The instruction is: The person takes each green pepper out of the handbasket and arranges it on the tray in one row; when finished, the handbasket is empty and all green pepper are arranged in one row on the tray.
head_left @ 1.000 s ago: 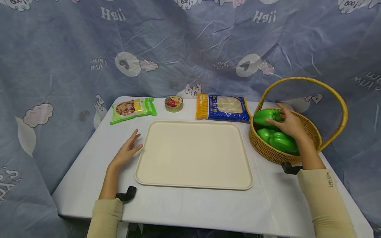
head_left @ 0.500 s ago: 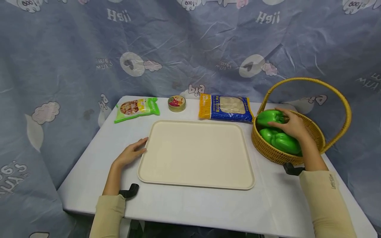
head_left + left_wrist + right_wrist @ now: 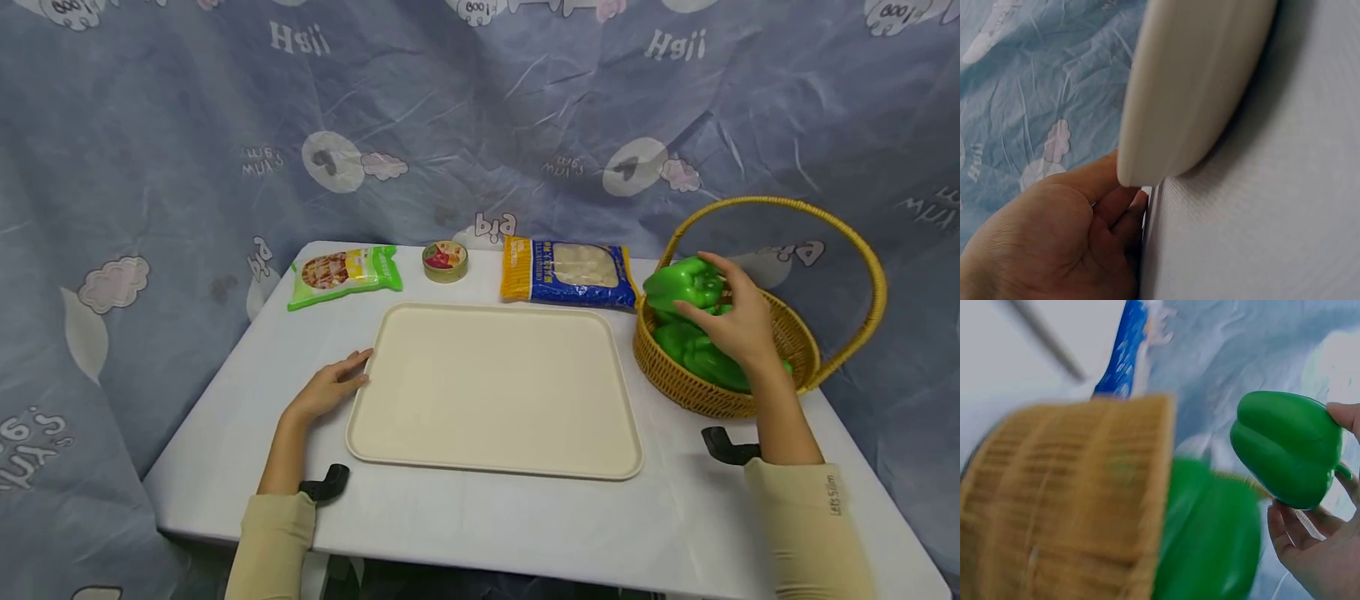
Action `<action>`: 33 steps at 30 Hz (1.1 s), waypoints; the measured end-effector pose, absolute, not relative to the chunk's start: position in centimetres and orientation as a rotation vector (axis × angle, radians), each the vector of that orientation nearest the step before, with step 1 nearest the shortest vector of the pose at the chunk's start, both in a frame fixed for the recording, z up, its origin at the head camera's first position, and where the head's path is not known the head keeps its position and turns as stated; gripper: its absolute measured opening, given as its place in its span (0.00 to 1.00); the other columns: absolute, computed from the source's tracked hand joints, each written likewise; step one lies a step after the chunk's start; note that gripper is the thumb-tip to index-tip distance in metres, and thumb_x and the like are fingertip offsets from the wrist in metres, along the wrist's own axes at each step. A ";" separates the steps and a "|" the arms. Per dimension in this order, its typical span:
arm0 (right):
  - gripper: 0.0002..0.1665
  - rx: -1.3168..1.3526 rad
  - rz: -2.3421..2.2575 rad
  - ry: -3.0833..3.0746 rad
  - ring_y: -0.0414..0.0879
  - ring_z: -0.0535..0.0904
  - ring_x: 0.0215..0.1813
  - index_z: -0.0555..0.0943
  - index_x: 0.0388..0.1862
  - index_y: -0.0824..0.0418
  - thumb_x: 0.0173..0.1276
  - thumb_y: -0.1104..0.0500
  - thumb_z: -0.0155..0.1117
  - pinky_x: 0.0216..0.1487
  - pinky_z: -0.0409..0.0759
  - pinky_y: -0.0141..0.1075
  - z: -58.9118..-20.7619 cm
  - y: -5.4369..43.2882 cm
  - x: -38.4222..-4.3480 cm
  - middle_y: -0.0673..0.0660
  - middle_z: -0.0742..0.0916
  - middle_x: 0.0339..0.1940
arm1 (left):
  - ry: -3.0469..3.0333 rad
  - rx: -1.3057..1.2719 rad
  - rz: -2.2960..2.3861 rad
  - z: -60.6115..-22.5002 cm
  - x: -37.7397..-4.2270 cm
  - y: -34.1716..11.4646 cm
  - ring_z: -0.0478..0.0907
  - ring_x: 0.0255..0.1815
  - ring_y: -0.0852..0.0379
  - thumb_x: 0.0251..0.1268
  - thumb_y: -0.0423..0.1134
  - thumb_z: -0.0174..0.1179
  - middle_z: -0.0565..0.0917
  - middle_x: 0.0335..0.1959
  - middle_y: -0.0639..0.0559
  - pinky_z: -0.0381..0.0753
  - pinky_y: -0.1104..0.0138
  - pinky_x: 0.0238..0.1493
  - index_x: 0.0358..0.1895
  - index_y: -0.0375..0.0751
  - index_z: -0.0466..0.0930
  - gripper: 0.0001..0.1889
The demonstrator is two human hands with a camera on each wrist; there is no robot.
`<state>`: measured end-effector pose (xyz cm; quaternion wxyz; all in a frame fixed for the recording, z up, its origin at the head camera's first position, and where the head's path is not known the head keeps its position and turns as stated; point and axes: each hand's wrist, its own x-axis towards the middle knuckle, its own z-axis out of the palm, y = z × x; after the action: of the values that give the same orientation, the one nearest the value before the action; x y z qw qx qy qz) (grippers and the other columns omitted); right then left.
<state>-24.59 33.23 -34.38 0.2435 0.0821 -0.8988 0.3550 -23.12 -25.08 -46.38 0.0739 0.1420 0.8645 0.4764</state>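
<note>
My right hand (image 3: 738,321) grips a green bell pepper (image 3: 683,285) between thumb and fingers, raised above the wicker basket (image 3: 675,385). In the right wrist view this bell pepper (image 3: 1288,447) is held by its stem end. Another green pepper (image 3: 701,357) lies in the basket below, partly covered by the hand. My left hand (image 3: 324,390) rests at the left rim of a cream rectangular tray (image 3: 495,392), fingers fairly straight. The left wrist view shows its fingertips right at the tray's edge (image 3: 1175,94), partly hidden behind it.
Along the back of the white table (image 3: 487,517) lie a green snack bag (image 3: 345,277), a small round tin (image 3: 446,262) and a blue-and-yellow noodle packet (image 3: 570,272). The basket's tall handle (image 3: 873,283) arches beside the right arm. A patterned blue curtain (image 3: 450,125) hangs behind.
My right hand has closed on the upper bell pepper and lifted it slightly in the basket. My left hand has moved right to the tray's left rim and stayed there.
</note>
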 end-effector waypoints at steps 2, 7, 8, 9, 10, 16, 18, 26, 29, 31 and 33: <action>0.44 0.254 0.961 -2.407 0.54 0.68 0.51 0.65 0.68 0.42 0.53 0.56 0.72 0.42 0.65 0.42 -34.0 31.8 -24.4 0.61 0.72 0.61 | 2.600 0.416 1.412 -45.9 -22.9 -24.9 0.46 0.71 0.37 0.67 0.36 0.54 0.58 0.68 0.36 0.44 0.45 0.67 0.68 0.34 0.60 0.27; 0.44 0.410 0.970 -2.352 0.54 0.68 0.53 0.67 0.67 0.44 0.51 0.59 0.73 0.44 0.65 0.46 -33.2 27.8 -24.8 0.60 0.73 0.60 | 2.585 0.404 1.443 -46.5 -23.1 -25.2 0.46 0.71 0.37 0.67 0.36 0.54 0.58 0.68 0.36 0.44 0.45 0.67 0.68 0.35 0.60 0.27; 0.44 0.443 0.963 -2.347 0.54 0.67 0.53 0.67 0.67 0.44 0.51 0.59 0.73 0.43 0.64 0.47 -33.1 26.9 -25.0 0.60 0.74 0.60 | 2.587 0.404 1.450 -47.0 -23.3 -25.4 0.46 0.71 0.38 0.67 0.37 0.54 0.58 0.69 0.37 0.44 0.45 0.67 0.68 0.36 0.61 0.27; 0.44 0.476 0.959 -2.338 0.54 0.67 0.53 0.67 0.67 0.45 0.51 0.59 0.73 0.42 0.64 0.47 -33.0 26.0 -25.3 0.60 0.74 0.59 | 2.593 0.405 1.450 -47.4 -23.5 -25.6 0.46 0.71 0.39 0.67 0.38 0.55 0.58 0.69 0.38 0.44 0.46 0.68 0.68 0.37 0.61 0.27; 0.43 0.509 0.957 -2.329 0.55 0.67 0.52 0.67 0.67 0.45 0.51 0.59 0.72 0.41 0.64 0.48 -33.0 25.1 -25.6 0.61 0.74 0.59 | 2.601 0.405 1.449 -47.9 -23.8 -25.7 0.47 0.71 0.40 0.67 0.39 0.55 0.58 0.69 0.39 0.44 0.46 0.68 0.68 0.39 0.61 0.27; 0.43 0.637 0.993 -2.315 0.57 0.64 0.60 0.66 0.67 0.47 0.52 0.56 0.72 0.56 0.61 0.58 -33.5 20.0 -28.0 0.60 0.73 0.60 | 2.625 0.391 1.457 -49.3 -24.4 -26.3 0.48 0.72 0.44 0.65 0.44 0.56 0.59 0.69 0.43 0.45 0.48 0.68 0.68 0.44 0.63 0.28; 0.43 0.662 1.017 -2.325 0.57 0.63 0.60 0.66 0.68 0.48 0.52 0.56 0.72 0.57 0.60 0.58 -33.9 18.2 -28.7 0.60 0.73 0.61 | 2.612 0.385 1.469 -49.0 -24.2 -26.2 0.48 0.71 0.43 0.66 0.43 0.56 0.59 0.69 0.42 0.45 0.48 0.68 0.68 0.43 0.63 0.28; 0.44 0.695 1.147 -2.384 0.52 0.65 0.55 0.67 0.67 0.50 0.50 0.53 0.72 0.54 0.66 0.49 -35.9 11.2 -31.9 0.57 0.75 0.60 | 2.627 0.386 1.433 -45.8 -22.8 -25.0 0.49 0.70 0.37 0.66 0.36 0.55 0.58 0.67 0.33 0.46 0.45 0.67 0.66 0.33 0.63 0.26; 0.43 0.689 1.190 -2.431 0.51 0.64 0.54 0.67 0.66 0.49 0.50 0.52 0.72 0.53 0.67 0.47 -37.1 8.9 -32.7 0.56 0.75 0.61 | 2.640 0.383 1.413 -45.6 -22.7 -24.8 0.50 0.70 0.38 0.66 0.36 0.55 0.58 0.67 0.33 0.47 0.46 0.67 0.66 0.33 0.62 0.26; 0.43 0.683 1.205 -2.468 0.51 0.65 0.54 0.67 0.67 0.50 0.50 0.51 0.72 0.53 0.68 0.46 -38.1 7.7 -33.0 0.56 0.75 0.60 | 2.634 0.381 1.424 -45.7 -22.7 -24.8 0.50 0.70 0.38 0.66 0.36 0.55 0.59 0.67 0.33 0.47 0.46 0.67 0.66 0.33 0.63 0.26; 0.44 0.676 1.211 -2.503 0.51 0.65 0.53 0.67 0.67 0.50 0.50 0.51 0.72 0.52 0.68 0.46 -39.3 6.7 -33.3 0.56 0.75 0.60 | 2.632 0.379 1.429 -45.8 -22.7 -24.8 0.50 0.70 0.38 0.66 0.36 0.55 0.59 0.67 0.33 0.47 0.47 0.67 0.66 0.33 0.63 0.26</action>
<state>-33.32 6.72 -39.27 0.1396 0.2340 -0.8662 0.4189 -22.70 -24.81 -45.77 0.0612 0.1253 0.8703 0.4724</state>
